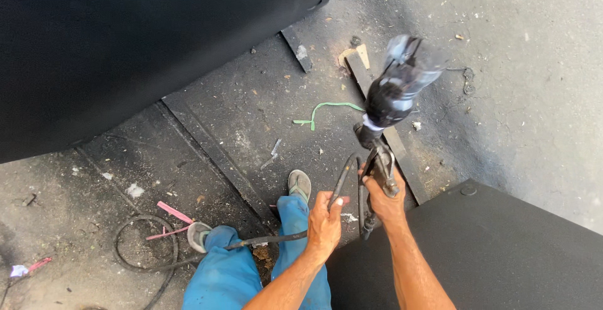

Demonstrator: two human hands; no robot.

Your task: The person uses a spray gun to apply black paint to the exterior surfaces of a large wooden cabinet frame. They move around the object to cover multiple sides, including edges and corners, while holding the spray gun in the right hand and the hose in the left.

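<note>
My right hand (384, 202) has its grip closed around the handle of a spray gun (391, 106), whose blurred dark head points up and away from me. My left hand (325, 223) grips the black hose (264, 241) just beside it, near my knees; the hose trails left across the dirty floor (239, 115)

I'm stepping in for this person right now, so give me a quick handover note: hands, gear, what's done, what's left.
Left hand grips the black hose, which runs down to a coil on the floor. Right hand holds the spray gun by its handle, its blurred cup raised. Large black panel ahead, another black panel at right; both look coated. What's left can't be told.
</note>
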